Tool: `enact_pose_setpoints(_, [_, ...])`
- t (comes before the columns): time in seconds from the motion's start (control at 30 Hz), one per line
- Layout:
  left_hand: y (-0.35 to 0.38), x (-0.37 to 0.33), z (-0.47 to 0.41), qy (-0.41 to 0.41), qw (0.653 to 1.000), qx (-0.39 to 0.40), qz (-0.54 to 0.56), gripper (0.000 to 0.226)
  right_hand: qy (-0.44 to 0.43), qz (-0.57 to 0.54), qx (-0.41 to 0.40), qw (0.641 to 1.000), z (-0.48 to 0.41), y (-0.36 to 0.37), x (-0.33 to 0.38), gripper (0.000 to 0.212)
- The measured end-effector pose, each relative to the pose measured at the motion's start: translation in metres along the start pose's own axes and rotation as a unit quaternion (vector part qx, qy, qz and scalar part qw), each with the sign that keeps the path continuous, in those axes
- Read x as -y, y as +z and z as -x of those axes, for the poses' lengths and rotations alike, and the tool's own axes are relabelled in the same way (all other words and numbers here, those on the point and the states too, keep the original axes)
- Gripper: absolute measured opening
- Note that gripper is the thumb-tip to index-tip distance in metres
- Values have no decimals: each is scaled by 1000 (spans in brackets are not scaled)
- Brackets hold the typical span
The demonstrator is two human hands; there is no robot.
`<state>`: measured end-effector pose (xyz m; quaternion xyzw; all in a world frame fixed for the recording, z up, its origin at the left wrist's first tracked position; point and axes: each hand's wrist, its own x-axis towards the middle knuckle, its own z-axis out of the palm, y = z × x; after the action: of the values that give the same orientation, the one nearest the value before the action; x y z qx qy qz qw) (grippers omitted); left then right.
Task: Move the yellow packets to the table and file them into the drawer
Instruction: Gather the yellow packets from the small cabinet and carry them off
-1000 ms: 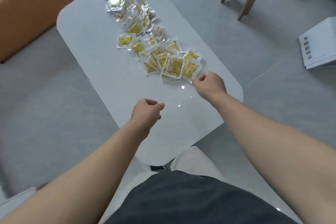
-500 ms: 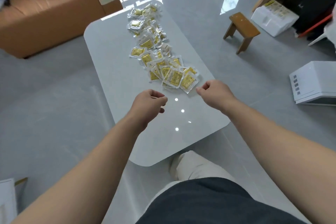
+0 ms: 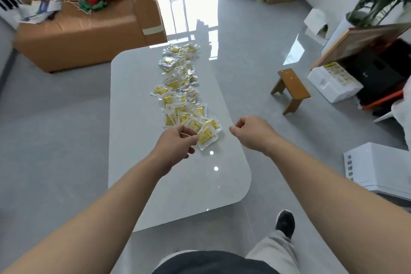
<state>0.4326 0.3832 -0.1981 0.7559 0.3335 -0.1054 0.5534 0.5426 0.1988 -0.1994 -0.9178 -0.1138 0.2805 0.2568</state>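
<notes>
Several yellow packets [image 3: 182, 98] in clear wrappers lie in a long row down the middle of the white table [image 3: 138, 140]. The nearest packet [image 3: 208, 137] lies at the row's near end. My left hand [image 3: 178, 143] hovers with curled fingers just left of that packet, its fingertips close to the wrapper's edge, and grips nothing that I can see. My right hand [image 3: 251, 133] hangs over the table's right edge, fingers curled, thumb against forefinger, holding nothing. No drawer is in view.
A small wooden stool [image 3: 291, 89] stands on the floor to the table's right. Behind it is a white foam box [image 3: 333, 83] with more yellow packets. A white appliance [image 3: 380, 169] sits at the right edge, an orange sofa [image 3: 89, 29] at the back left.
The view has risen and pulled back from the table. My right hand has come off the nearest packet and moved right. My left hand has moved forward toward that packet.
</notes>
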Motion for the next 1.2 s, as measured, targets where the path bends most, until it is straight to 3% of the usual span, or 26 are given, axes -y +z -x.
enact_pose_setpoints(0.1, [49,-28,-21,-19,997,-61,42,14,-54,56,33,996,-33,-52,-30,37])
enact_pose_setpoints(0.23, [105,-79,-33,-41,987,-132,87,9,-106,125,71,984,-61,-128,-64,31])
enact_pose_setpoints(0.5, [161,-166,-66,-49,974,-201,90,8,-192,130,112,966,-137,-225,-78,24])
enact_pose_setpoints(0.73, [185,-188,-172,-103,957,-235,139,9,-244,179,176,937,-247,-270,-73,24])
enact_pose_setpoints(0.9, [189,-229,-285,-131,947,-230,183,8,-267,228,162,922,-359,-322,-58,21])
enact_pose_setpoints(1.2, [140,-354,-419,-81,938,-275,196,9,-300,266,170,900,-523,-386,2,18])
